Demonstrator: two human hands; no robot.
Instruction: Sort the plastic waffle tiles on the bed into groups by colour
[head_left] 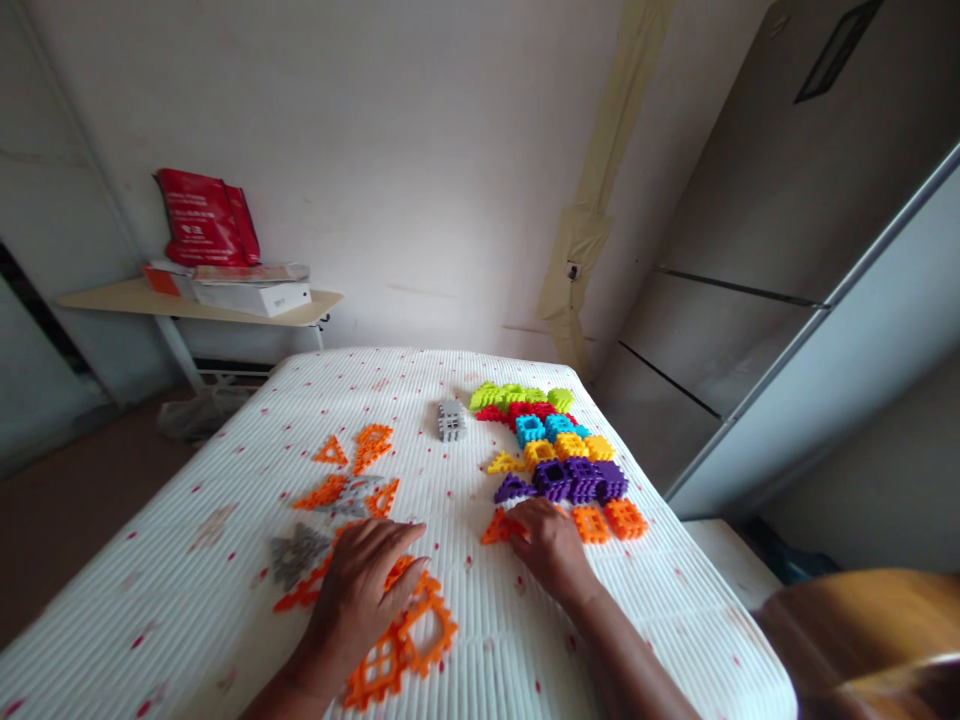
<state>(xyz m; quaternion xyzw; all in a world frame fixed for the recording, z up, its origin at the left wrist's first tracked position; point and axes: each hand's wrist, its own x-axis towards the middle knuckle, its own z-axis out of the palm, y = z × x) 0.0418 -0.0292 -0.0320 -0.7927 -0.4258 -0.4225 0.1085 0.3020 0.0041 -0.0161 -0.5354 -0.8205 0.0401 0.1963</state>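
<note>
In apparent colour-sorting, orange toothed plastic frames [406,648] are laid at five o'clock from the spread-fingered left hand [364,575], whether the right hand [551,545] pinches cannot be told, and stacking seems required next.

The surface [517,640] is ribbed white, flecked with red and patched with faded pink. At right, colours band from far to near: lime-green tiles [514,396], red tiles [532,410], sky-blue tiles [559,427], yellow tiles [598,447], purple tiles [611,480], orange tiles [626,518]. The left-hand loose pieces [373,445] mix orange and grey; the far stack [451,420] is grey. The far-left bag [199,220] is red, lettered white.
</note>
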